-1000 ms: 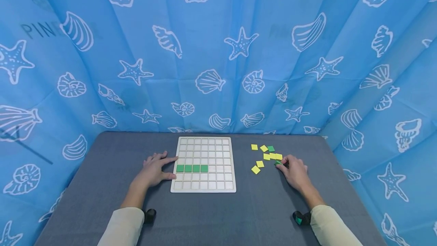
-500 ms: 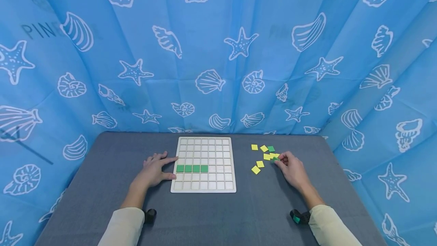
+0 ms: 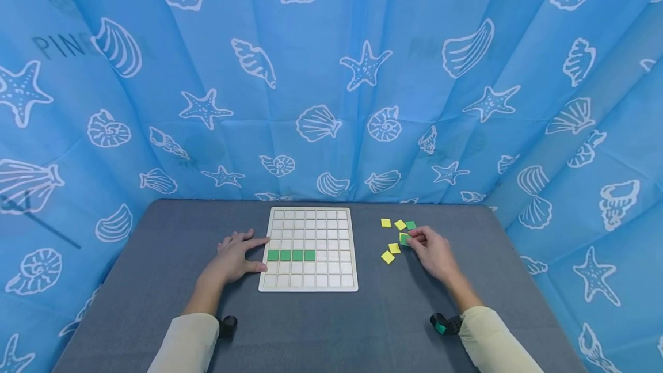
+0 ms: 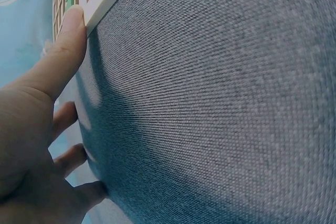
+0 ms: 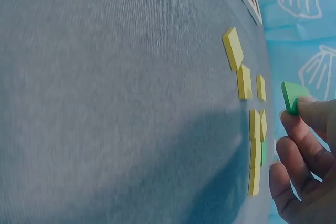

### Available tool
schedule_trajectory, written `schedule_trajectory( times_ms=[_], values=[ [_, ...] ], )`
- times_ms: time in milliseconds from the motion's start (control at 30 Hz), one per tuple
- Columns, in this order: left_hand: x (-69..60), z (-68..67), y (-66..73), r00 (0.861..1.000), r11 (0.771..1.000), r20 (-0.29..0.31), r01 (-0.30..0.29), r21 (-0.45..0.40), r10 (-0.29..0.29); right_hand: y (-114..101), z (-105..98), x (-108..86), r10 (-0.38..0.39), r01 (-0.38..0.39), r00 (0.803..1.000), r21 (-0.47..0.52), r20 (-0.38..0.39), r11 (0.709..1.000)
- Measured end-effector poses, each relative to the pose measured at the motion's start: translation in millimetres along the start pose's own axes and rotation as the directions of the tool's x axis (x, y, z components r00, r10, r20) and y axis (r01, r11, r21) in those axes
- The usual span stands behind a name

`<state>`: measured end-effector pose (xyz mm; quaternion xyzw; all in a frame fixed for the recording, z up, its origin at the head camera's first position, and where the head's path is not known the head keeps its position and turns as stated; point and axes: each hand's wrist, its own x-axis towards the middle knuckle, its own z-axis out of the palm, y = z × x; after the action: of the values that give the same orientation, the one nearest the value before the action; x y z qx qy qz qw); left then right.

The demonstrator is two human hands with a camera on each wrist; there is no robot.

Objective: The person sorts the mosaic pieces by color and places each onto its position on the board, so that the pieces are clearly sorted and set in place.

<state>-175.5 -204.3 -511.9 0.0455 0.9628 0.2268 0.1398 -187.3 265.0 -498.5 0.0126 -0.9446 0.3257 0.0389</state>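
A white gridded board [image 3: 334, 267] lies on the table, with a row of several green tiles [image 3: 285, 255] starting at its left edge. My left hand [image 3: 234, 259] rests at that edge, thumb and index finger touching the frame; in the left wrist view the thumb of the left hand [image 4: 37, 108] presses on the rim. To the right of the board my right hand [image 3: 434, 252] pinches a green tile [image 3: 405, 240] above the loose yellow tiles [image 3: 387, 257]. The right wrist view shows this green tile [image 5: 292, 96] tilted between thumb and fingers of the right hand [image 5: 310, 156], raised off the table.
Another green tile [image 3: 411, 225] lies at the back of the loose tiles. Grey cloth covers the table [image 3: 311, 327], and a blue shell-patterned curtain [image 3: 331, 148] hangs behind it.
My right hand has lifted the pinched green tile and moved left, over the yellow tiles. My left hand and the board have stayed in place.
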Motion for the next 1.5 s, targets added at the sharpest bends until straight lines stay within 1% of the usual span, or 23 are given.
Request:
schedule_trajectory(
  times_ms=[167, 400, 567, 700, 867, 1133, 1500],
  values=[
    [0.7, -1.4, 0.2, 1.000, 1.000, 0.009, 0.004, -0.003, -0.004, -6, 6, 1.6, -0.009, 0.009, 1.000, 0.022, 0.019, 1.000],
    [1.4, -0.8, -1.3, 1.000, 1.000, 0.019, 0.007, -0.009, -0.007, -21, 13, 2.7, 0.003, -0.005, 0.999, 0.060, 0.044, 0.998],
    [0.7, 0.3, -2.2, 1.000, 1.000, 0.013, 0.006, -0.013, -0.005, -31, 18, 3.4, 0.013, -0.018, 0.998, 0.089, 0.061, 0.996],
    [1.0, 0.8, -1.4, 1.000, 1.000, 0.011, -0.002, -0.014, 0.003, -37, 23, 2.1, 0.007, -0.016, 0.997, 0.117, 0.075, 0.993],
    [0.7, 1.4, -2.7, 1.000, 1.000, 0.007, -0.005, -0.012, 0.005, -46, 31, 3.0, -0.002, -0.009, 0.996, 0.121, 0.090, 0.993],
    [-1.7, 0.2, -0.9, 1.000, 1.000, 0.006, -0.005, -0.019, 0.005, -61, 41, 5.4, -0.039, 0.023, 0.993, 0.140, 0.110, 0.990],
    [-0.8, -1.0, -0.3, 1.000, 1.000, 0.003, -0.005, 0.002, 0.005, -81, 64, 4.7, -0.098, 0.077, 0.986, 0.145, 0.138, 0.986]
  ],
)
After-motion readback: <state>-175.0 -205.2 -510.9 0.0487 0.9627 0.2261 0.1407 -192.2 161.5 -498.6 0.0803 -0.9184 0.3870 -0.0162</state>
